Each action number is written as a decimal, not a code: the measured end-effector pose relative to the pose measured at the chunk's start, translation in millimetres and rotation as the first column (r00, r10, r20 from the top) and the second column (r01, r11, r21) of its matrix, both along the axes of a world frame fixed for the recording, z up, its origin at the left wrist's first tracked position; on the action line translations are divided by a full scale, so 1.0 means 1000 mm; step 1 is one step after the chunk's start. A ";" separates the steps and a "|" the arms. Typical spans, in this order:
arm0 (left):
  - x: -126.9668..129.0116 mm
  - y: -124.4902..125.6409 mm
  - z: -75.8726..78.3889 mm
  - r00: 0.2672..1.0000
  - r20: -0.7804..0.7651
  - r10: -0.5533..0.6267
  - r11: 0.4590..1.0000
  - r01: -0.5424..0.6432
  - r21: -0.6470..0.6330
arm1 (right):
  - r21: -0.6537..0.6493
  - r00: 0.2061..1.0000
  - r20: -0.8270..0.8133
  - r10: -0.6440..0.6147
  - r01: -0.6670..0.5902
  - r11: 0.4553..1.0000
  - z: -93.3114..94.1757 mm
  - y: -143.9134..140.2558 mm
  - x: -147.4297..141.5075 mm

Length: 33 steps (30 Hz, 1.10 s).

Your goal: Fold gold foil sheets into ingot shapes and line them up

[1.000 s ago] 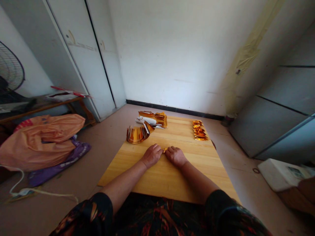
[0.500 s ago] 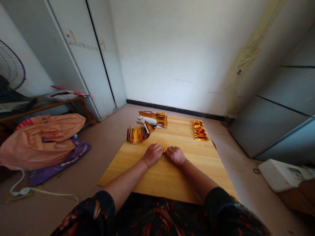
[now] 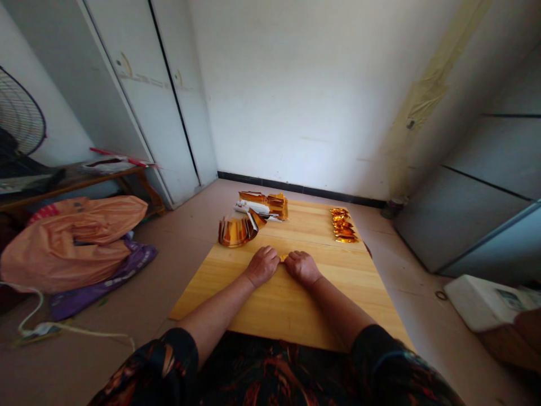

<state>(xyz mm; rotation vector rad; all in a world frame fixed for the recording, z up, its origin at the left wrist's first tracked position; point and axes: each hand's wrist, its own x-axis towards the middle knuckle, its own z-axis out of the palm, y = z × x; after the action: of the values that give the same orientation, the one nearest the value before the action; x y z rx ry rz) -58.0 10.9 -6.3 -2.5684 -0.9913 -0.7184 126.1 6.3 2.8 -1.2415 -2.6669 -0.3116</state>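
My left hand [image 3: 262, 264] and my right hand [image 3: 301, 266] rest side by side on the wooden table [image 3: 287, 304], fingers curled down. Between them they pinch a small piece of gold foil paper [image 3: 282, 257], most of it hidden under the fingers. A curved stack of gold foil sheets [image 3: 236, 230] stands at the table's far left. Behind it lies a pack of gold and white paper [image 3: 264, 205]. A row of folded gold pieces [image 3: 342, 224] lies at the far right.
An orange plastic bag [image 3: 71, 239] on a purple sack lies on the floor to the left, with a white cord [image 3: 63, 332] near it. A fan [image 3: 19, 121] and low bench stand far left. A white box [image 3: 486, 299] sits on the right.
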 end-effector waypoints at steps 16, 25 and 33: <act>-0.005 -0.002 0.006 0.996 -0.082 -0.021 0.997 0.014 -0.082 | -0.030 0.998 -0.049 -0.038 0.036 0.999 -0.005 -0.002 0.011; 0.000 -0.011 0.020 0.990 -0.137 0.033 0.960 -0.069 -0.273 | -0.203 0.980 -0.148 -0.132 0.101 0.974 0.004 -0.010 0.017; 0.014 -0.014 0.028 0.963 -0.206 0.175 0.853 -0.253 -0.456 | -0.455 0.940 -0.194 -0.281 0.168 0.875 0.015 0.004 0.014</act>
<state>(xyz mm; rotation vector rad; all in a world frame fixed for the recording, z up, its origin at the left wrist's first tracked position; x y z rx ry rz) -43.6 -2.8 21.3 -2.7886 -1.5321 -0.2159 139.6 10.7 17.6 -1.5972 -2.4387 0.4173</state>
